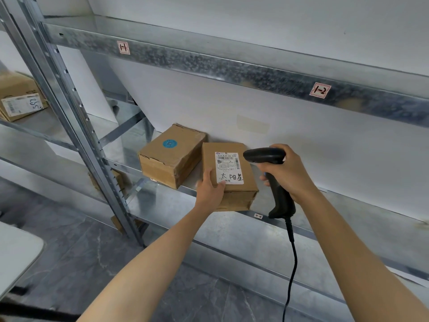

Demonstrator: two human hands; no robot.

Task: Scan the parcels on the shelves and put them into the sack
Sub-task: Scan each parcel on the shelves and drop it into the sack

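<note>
fingers (pixel 207 177) of left hand (pixel 210 192) curled round the left edge of the labelled cardboard parcel (pixel 249 181), thumb pressed on the shipping label's (pixel 228 168) lower corner. holds it at the front lip of the metal shelf (pixel 359 210); cannot tell whether lifted. looks light, stiff, dry, easy to pinch; probably best taken by the side walls, clear of the barcode. right hand (pixel 286 173) clenched round the barcode scanner (pixel 264 155), just right of those fingers, wrist cocked, head aimed at the label. second carton (pixel 171 154) just beyond the fingertips.
</note>
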